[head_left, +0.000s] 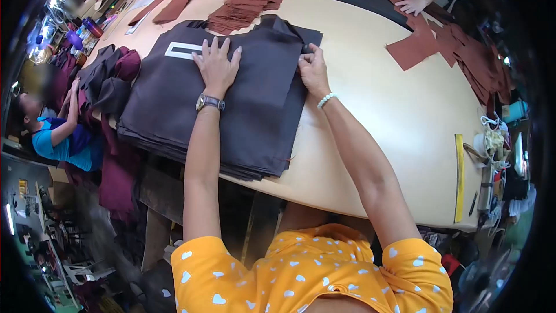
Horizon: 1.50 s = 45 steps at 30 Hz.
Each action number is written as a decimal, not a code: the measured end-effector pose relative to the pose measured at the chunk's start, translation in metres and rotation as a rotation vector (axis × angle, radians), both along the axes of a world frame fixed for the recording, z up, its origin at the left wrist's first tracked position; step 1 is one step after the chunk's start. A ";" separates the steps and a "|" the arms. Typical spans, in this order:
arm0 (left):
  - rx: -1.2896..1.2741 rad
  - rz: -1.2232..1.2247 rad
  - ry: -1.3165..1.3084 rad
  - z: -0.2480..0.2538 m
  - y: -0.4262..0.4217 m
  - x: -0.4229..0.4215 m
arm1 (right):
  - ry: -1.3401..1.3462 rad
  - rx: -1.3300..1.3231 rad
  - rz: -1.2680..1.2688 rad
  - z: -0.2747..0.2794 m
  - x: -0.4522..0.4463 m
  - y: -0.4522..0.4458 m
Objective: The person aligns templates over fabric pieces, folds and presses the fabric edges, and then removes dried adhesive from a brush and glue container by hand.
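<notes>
A stack of dark fabric pieces (255,101) lies on the pale table (359,98) in front of me. My left hand (216,67) rests flat on top of it with fingers spread, beside a white rectangular frame-shaped template (184,51). At the stack's right edge, my right hand (313,71) is closed, thumb and fingers pinched near a small dark object or fold of cloth that I cannot make out clearly. The top layers near it look slightly lifted and folded at the upper right corner.
Rust-coloured fabric pieces (246,0) lie at the back, more (414,49) at the right by a co-worker's hands (411,4). Another person (63,127) is at the left beside dark and maroon cloth (110,75). A yellow ruler (459,178) lies near the right edge.
</notes>
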<state>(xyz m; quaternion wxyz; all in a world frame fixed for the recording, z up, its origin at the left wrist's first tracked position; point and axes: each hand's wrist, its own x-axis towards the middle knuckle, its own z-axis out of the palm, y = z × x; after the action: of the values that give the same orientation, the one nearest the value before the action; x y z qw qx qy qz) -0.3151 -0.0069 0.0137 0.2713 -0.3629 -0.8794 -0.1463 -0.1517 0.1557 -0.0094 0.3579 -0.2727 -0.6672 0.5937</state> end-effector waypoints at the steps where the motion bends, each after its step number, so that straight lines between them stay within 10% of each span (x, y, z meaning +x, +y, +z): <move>1: 0.050 -0.006 0.039 -0.001 0.000 0.002 | -0.096 0.114 -0.047 0.005 0.000 -0.003; 7: -0.010 -0.068 0.132 -0.004 0.000 0.007 | -0.631 0.507 -0.014 0.038 -0.015 -0.029; 15: -0.057 -0.228 0.169 0.003 -0.001 0.018 | -0.188 0.208 -0.291 0.035 0.006 0.013; 20: -0.072 -0.218 0.142 0.004 0.000 0.021 | 0.102 0.537 -0.271 0.068 0.015 -0.028; 26: -0.145 -0.211 0.137 -0.002 -0.003 0.012 | -0.115 0.341 0.066 0.065 -0.002 -0.093; 31: -0.065 -0.209 0.144 -0.005 -0.001 0.008 | -0.354 0.671 -0.025 0.037 -0.004 -0.077; 36: -0.075 -0.265 0.109 -0.010 -0.002 -0.002 | -0.395 0.831 0.007 0.044 0.089 -0.041; 45: -0.234 -0.150 0.365 -0.019 -0.001 -0.018 | -1.194 0.716 -0.900 0.028 0.436 0.062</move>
<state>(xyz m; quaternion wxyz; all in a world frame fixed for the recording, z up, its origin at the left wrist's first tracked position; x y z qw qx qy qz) -0.3336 -0.0079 -0.0048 0.3704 -0.4769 -0.7971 0.0052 0.2841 0.2177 0.0183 0.2119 -0.6525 -0.7208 -0.0993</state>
